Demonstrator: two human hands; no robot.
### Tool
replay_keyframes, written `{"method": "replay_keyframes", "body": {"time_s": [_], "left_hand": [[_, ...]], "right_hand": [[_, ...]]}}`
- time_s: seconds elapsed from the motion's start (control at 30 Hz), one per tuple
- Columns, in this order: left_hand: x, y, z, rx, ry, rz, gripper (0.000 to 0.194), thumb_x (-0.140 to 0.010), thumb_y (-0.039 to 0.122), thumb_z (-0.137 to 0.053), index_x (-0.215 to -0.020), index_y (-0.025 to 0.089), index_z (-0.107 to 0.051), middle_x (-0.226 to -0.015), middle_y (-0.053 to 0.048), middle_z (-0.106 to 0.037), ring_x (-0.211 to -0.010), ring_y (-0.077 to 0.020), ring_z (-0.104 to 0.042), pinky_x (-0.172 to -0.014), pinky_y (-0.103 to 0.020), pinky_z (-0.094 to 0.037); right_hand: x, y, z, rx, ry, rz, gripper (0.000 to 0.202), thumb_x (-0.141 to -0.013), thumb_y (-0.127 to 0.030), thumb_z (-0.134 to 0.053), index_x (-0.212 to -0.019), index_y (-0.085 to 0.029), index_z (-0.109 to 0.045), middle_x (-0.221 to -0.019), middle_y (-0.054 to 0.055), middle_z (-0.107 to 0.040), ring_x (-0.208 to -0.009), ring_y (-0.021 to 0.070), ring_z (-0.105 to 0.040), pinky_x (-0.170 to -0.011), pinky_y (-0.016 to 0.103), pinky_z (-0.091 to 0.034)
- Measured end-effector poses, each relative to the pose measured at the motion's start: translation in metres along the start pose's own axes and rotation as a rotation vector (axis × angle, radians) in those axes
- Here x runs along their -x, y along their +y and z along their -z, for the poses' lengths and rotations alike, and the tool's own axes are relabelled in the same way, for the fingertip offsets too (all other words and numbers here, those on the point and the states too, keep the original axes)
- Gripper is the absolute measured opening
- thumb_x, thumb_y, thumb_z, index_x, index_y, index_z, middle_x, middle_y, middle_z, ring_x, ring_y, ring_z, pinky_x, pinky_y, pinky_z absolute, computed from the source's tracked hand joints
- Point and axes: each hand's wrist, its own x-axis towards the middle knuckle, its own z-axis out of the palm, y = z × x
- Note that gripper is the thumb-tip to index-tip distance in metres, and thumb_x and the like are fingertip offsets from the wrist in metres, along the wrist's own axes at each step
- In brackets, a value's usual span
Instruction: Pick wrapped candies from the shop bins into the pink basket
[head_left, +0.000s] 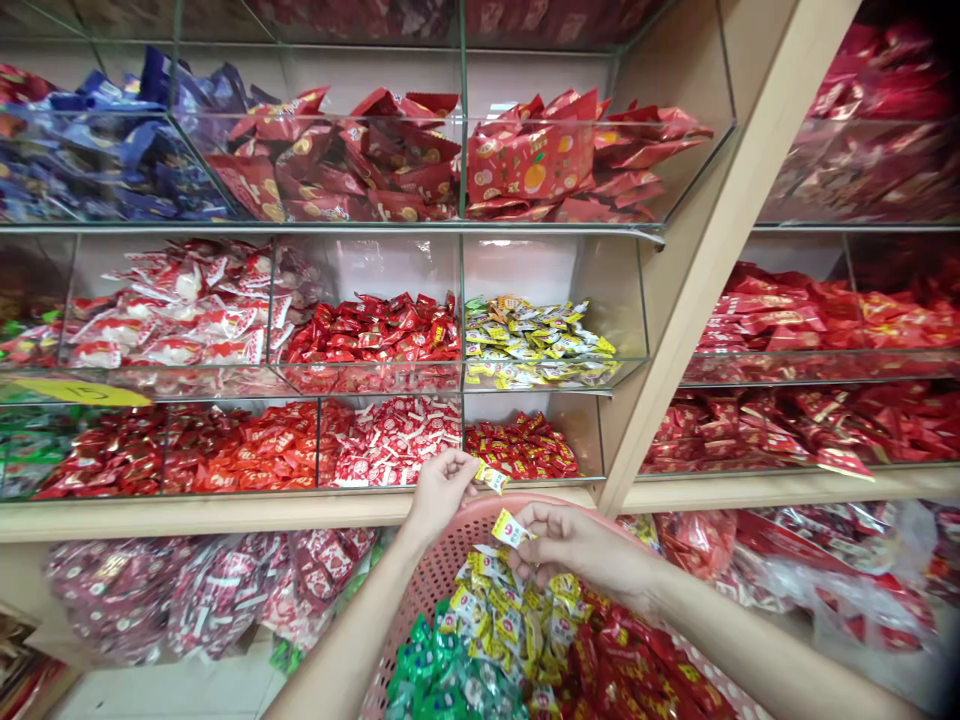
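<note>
My left hand (442,490) is closed in a pinch on a small yellow and white candy (491,476) above the far rim of a pink perforated basket (442,552). Over the basket, my right hand (566,545) pinches another yellow-white candy (510,529). Inside the basket lie green candies (442,665) at the left, yellow-white candies (499,610) in the middle and red candies (637,665) at the right.
Ahead are shelves with clear bins of wrapped sweets, one holding yellow-white candies (536,335). A wooden shelf edge (225,514) runs behind the basket. Bagged sweets (217,595) sit below it. A slanting wooden post (690,250) divides the shelving.
</note>
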Motion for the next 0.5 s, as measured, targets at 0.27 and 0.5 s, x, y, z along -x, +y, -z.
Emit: {"method": "replay_keyframes", "body": {"time_s": [0.27, 0.5], "left_hand": [[0.001, 0.002, 0.0, -0.009, 0.021, 0.002, 0.03, -0.07, 0.044, -0.066, -0.07, 0.015, -0.058, -0.047, 0.003, -0.055, -0.038, -0.0079, -0.048, -0.036, -0.016, -0.036], [0.001, 0.002, 0.0, -0.006, 0.014, -0.005, 0.029, -0.071, 0.043, -0.064, -0.07, 0.014, -0.059, -0.047, 0.003, -0.055, -0.039, -0.0071, -0.047, -0.036, -0.016, -0.037]], "right_hand": [[0.003, 0.007, -0.001, -0.111, 0.039, -0.044, 0.033, -0.074, -0.048, -0.064, -0.078, -0.017, -0.053, -0.068, -0.002, -0.059, -0.06, 0.0082, -0.051, -0.059, 0.021, -0.036], [-0.001, 0.018, 0.004, 0.107, 0.142, 0.05, 0.041, -0.07, -0.058, -0.062, -0.073, -0.019, -0.053, -0.063, -0.004, -0.053, -0.057, 0.01, -0.047, -0.057, 0.023, -0.036]]}}
